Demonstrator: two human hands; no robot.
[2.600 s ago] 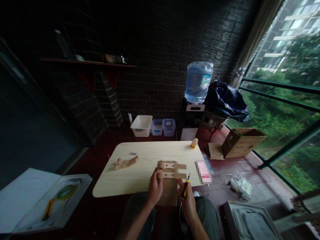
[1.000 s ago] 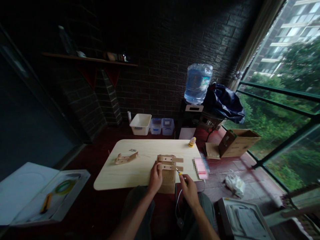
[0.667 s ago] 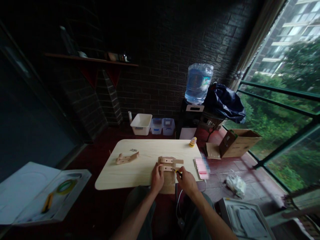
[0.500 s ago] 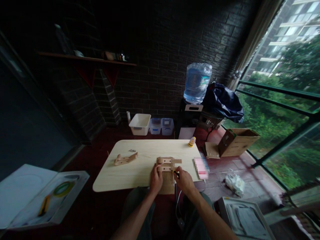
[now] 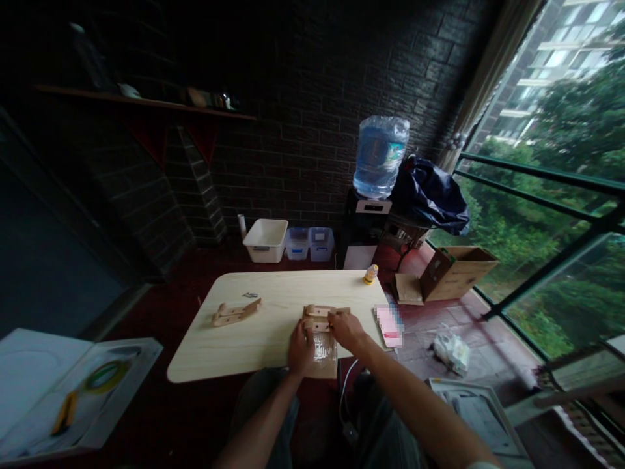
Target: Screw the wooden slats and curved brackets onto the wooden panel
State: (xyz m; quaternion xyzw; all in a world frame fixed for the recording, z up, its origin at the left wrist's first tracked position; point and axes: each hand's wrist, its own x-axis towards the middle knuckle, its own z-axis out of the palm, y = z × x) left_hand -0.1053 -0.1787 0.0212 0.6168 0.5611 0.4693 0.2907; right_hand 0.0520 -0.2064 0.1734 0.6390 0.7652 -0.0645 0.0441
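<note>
A pale wooden assembly (image 5: 318,311), made of bars with dark holes, lies near the table's front edge on a brown sheet (image 5: 319,371) with clear plastic over part of it. My left hand (image 5: 299,348) is closed on the left end of its nearer bar. At the right end of that bar, my right hand (image 5: 347,331) has its fingers curled over the wood. No tool shows in the right hand; its palm side is hidden. To the left rests a second wooden assembly (image 5: 237,312), with small dark metal parts (image 5: 250,296) behind it.
A small yellow-capped bottle (image 5: 370,274) stands at the back right of the pale table (image 5: 273,286). A blurred pink item (image 5: 389,326) lies at the right edge. On the left is an open white case (image 5: 117,384). Bins (image 5: 266,240) and a cardboard box (image 5: 454,273) sit beyond.
My right hand has moved from the near right side onto the nearer bar; the yellow-and-black tool it held is out of sight. The left hand has slid slightly nearer me. The view has shifted slightly.
</note>
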